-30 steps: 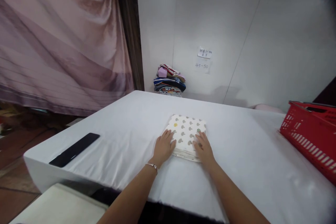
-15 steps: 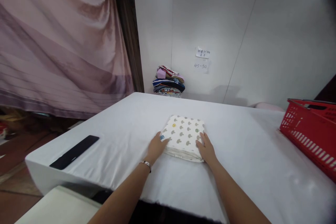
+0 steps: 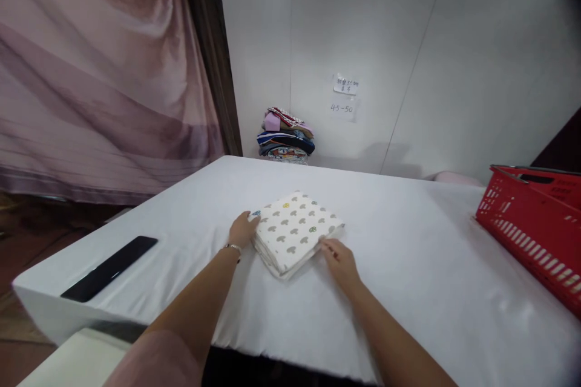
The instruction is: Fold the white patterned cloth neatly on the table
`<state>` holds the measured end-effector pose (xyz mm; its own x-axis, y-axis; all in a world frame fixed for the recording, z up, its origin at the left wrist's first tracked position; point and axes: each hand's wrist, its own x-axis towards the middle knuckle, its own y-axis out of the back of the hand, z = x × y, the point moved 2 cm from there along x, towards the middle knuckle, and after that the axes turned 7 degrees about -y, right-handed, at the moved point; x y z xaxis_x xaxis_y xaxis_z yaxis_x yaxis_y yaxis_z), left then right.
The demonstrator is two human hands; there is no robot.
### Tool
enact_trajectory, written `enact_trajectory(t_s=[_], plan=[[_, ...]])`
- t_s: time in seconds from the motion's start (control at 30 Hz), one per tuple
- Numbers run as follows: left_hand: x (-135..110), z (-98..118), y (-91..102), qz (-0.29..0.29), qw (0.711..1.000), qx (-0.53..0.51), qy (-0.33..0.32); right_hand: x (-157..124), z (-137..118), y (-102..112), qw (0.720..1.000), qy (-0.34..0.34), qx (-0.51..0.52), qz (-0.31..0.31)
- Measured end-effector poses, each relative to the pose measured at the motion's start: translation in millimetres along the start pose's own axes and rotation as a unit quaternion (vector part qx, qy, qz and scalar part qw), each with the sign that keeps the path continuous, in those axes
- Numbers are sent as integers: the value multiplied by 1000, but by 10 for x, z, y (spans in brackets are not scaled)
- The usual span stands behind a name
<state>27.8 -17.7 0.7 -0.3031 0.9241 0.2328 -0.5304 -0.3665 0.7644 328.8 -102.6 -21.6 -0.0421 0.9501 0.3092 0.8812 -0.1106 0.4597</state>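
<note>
A folded white cloth (image 3: 295,228) with grey mushroom prints, plus a few blue, yellow and green ones, lies turned corner-on on the white-covered table (image 3: 408,290). My left hand (image 3: 242,231), with a bracelet at its wrist, grips the cloth's left corner, thumb on top and the other fingers partly hidden. At the right side, my right hand (image 3: 336,256) pinches the layered edge between thumb and fingers. Layers of fabric show along the two near edges.
A red plastic basket (image 3: 531,224) stands at the table's right. On the left lies a flat black object (image 3: 111,267). Stacked folded fabrics (image 3: 285,138) sit beyond the far edge, against a wall with paper notes (image 3: 344,100). A pink curtain (image 3: 104,84) hangs at left.
The cloth has rotated clockwise, from nearly square-on to corner-on. My left hand has moved up and left with its corner; my right hand has shifted left and now pinches the side edge.
</note>
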Motion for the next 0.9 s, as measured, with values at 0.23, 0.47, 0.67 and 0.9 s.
enact_trajectory(t_s=[0.23, 0.47, 0.67, 0.9], plan=[[-309, -109, -53, 37, 997, -60, -1, 206, 283, 300, 993, -66, 23, 98], [-299, -76, -54, 27, 999, -43, -10, 486, 406, 308, 982, -159, -34, 93], [-309, -88, -77, 36, 998, -49, -18, 972, 506, 339, 973, -216, -81, 8], [-319, -118, -70, 39, 994, -100, -8, 666, 526, 532, 972, -221, -83, -12]])
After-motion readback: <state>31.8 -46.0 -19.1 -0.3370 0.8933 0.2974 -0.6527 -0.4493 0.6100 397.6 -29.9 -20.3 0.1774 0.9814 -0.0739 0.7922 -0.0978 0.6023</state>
